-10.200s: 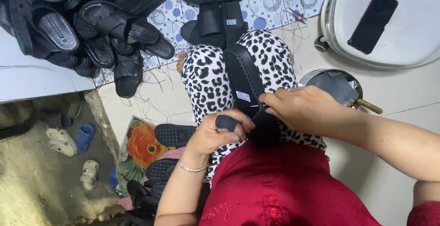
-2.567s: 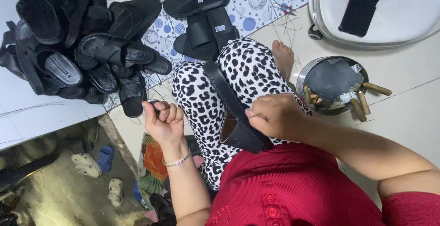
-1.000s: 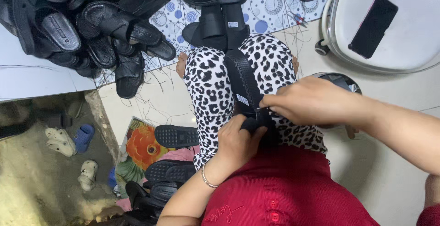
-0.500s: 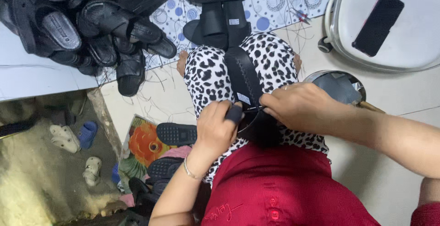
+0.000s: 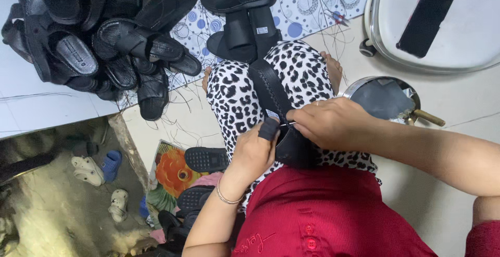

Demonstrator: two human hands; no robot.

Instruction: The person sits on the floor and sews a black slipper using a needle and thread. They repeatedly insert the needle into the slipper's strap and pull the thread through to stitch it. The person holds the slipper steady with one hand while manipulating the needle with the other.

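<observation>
A black sandal [image 5: 276, 106] lies along my lap on spotted black-and-white trousers. My left hand [image 5: 253, 153] pinches a small black strap piece at the sandal's near end. My right hand [image 5: 330, 124] rests over the sandal's right side, fingers closed on something thin at the same spot; I cannot tell what it is. The sandal's near end is hidden under both hands.
A heap of black sandals [image 5: 104, 43] lies at the upper left. A pair of black slides [image 5: 242, 22] sits on a dotted mat beyond my knees. A round metal bowl [image 5: 385, 98] stands at the right, and a white stool [image 5: 469, 33] with a black phone [image 5: 424, 20].
My left hand has slid up from under the sandal to grip the strap piece at its near end. The right hand has stayed on the sandal.
</observation>
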